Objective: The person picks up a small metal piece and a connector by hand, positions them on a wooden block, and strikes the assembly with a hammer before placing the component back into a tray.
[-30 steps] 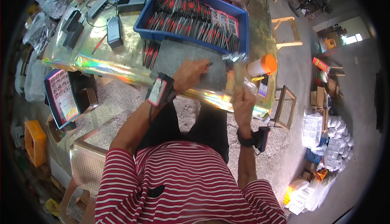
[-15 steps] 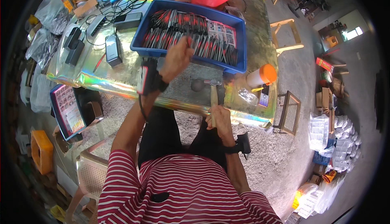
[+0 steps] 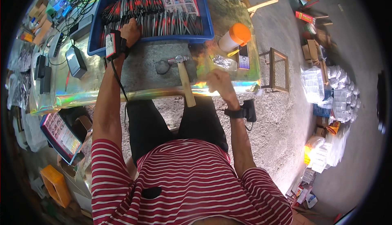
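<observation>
My left hand [image 3: 130, 33] reaches over the near wall of a blue plastic tub [image 3: 163, 39], against the near row of thin black-and-red flat pieces [image 3: 171, 23] packed upright. Its fingers look curled, and whatever they pinch is hidden. My right hand [image 3: 221, 83] hovers by the table's front edge with fingers curled in and nothing visible in them. Left of it lies a hammer [image 3: 185, 82] with a wooden handle that sticks out past the edge. Beside the hammer head sits a small dark round piece [image 3: 162, 67].
An orange-lidded bottle [image 3: 235, 37], a clear plastic packet [image 3: 223, 63] and a dark phone-like device [image 3: 243, 57] occupy the table's right side. Black boxes [image 3: 76, 61] and tangled cables [image 3: 83, 4] lie left. A wooden stool frame [image 3: 279, 70] stands right of the table.
My right hand has let go of the hammer handle and moved right of it. My left hand has shifted left along the tub. The whole view has shifted too.
</observation>
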### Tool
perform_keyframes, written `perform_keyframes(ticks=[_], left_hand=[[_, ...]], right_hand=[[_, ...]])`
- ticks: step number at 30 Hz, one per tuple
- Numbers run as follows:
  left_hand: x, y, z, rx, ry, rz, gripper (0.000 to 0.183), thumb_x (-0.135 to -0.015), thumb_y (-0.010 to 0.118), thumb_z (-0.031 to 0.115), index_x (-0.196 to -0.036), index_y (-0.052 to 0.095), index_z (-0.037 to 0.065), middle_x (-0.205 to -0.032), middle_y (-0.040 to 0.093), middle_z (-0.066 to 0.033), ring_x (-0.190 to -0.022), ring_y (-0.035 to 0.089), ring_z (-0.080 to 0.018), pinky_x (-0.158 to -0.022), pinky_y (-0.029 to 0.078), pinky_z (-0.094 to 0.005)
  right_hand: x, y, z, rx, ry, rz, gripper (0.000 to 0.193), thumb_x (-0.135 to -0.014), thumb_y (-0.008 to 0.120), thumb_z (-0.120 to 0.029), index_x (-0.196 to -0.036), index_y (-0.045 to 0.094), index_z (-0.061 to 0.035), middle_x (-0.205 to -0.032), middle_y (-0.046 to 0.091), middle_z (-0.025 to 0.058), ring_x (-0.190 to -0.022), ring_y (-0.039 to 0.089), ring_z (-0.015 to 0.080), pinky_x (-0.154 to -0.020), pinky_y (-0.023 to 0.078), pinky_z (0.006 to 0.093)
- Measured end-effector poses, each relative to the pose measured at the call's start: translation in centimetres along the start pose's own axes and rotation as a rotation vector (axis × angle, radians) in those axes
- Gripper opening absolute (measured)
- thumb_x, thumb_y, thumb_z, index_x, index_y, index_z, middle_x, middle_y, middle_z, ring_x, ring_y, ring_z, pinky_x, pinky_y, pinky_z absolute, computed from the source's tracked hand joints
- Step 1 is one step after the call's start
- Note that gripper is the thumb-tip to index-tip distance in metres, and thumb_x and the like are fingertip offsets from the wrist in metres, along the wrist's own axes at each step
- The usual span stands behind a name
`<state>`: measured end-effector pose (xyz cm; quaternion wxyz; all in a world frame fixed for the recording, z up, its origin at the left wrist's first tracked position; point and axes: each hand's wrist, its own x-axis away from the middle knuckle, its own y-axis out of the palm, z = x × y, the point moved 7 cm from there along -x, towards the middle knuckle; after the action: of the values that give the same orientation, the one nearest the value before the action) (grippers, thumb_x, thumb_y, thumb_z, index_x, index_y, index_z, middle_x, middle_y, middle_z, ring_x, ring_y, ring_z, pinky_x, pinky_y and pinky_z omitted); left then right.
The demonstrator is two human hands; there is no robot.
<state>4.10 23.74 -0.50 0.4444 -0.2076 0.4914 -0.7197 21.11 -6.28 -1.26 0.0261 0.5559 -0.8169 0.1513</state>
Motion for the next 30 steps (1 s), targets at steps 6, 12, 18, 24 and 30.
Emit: perform_keyframes(ticks=[6, 12, 18, 24, 30], left_hand=[[-0.2, 0.8, -0.9, 0.056, 0.004, -0.007, 0.023, -0.075, 0.05, 0.017, -0.088, 0.044, 0.0, -0.084, 0.056, -0.0245, -0.081, 0.051, -0.043, -0.068, 0.04, -0.0472], [2.2, -2.3, -0.1, 0.203, 0.084, 0.228, 0.023, -0.077, 0.05, 0.016, -0.093, 0.046, 0.0, -0.075, 0.056, -0.0213, -0.07, 0.055, -0.0376, -0.06, 0.044, -0.0438], [8.5, -7.3, -0.6, 1.0, -0.032, 0.494, 0.03, -0.081, 0.052, 0.011, -0.107, 0.043, -0.001, -0.082, 0.053, -0.0075, -0.067, 0.053, -0.0109, -0.058, 0.046, -0.0223], [15.3, -8.4, -5.9, 1.138, -0.191, 0.646, 0.023, -0.08, 0.051, 0.005, -0.101, 0.045, -0.002, -0.079, 0.054, -0.0092, -0.061, 0.052, -0.0103, -0.051, 0.045, -0.0207], [18.6, -7.6, -10.9, 0.913, -0.478, 0.618, 0.02, -0.076, 0.048, 0.003, -0.096, 0.047, -0.001, -0.077, 0.052, -0.0066, -0.059, 0.049, -0.0097, -0.048, 0.043, -0.0202]], right_hand=[[-4.0, -3.8, 2.0, 0.412, -0.333, 0.352, 0.01, -0.076, 0.049, -0.008, -0.074, 0.054, 0.0002, -0.057, 0.052, 0.0046, -0.046, 0.049, 0.0091, -0.041, 0.038, 0.0232], [-5.3, -3.6, 3.0, 0.505, -0.301, 0.51, 0.006, -0.073, 0.05, -0.007, -0.073, 0.055, -0.0023, -0.061, 0.054, 0.0125, -0.054, 0.055, 0.0214, -0.048, 0.042, 0.0305], [-5.6, -3.3, 2.3, 0.547, -0.336, 0.49, 0.009, -0.072, 0.05, -0.008, -0.076, 0.057, -0.0042, -0.072, 0.056, 0.0136, -0.066, 0.056, 0.0278, -0.058, 0.044, 0.0341], [-6.9, -2.0, 2.8, 0.896, -0.521, 0.339, 0.01, -0.071, 0.047, -0.008, -0.076, 0.053, -0.0006, -0.075, 0.052, 0.0155, -0.072, 0.051, 0.0319, -0.062, 0.041, 0.0378], [-8.1, -2.5, 4.2, 1.05, -0.503, 0.248, 0.012, -0.068, 0.05, -0.01, -0.076, 0.045, -0.0014, -0.071, 0.051, 0.0161, -0.069, 0.051, 0.0351, -0.057, 0.04, 0.0416]])
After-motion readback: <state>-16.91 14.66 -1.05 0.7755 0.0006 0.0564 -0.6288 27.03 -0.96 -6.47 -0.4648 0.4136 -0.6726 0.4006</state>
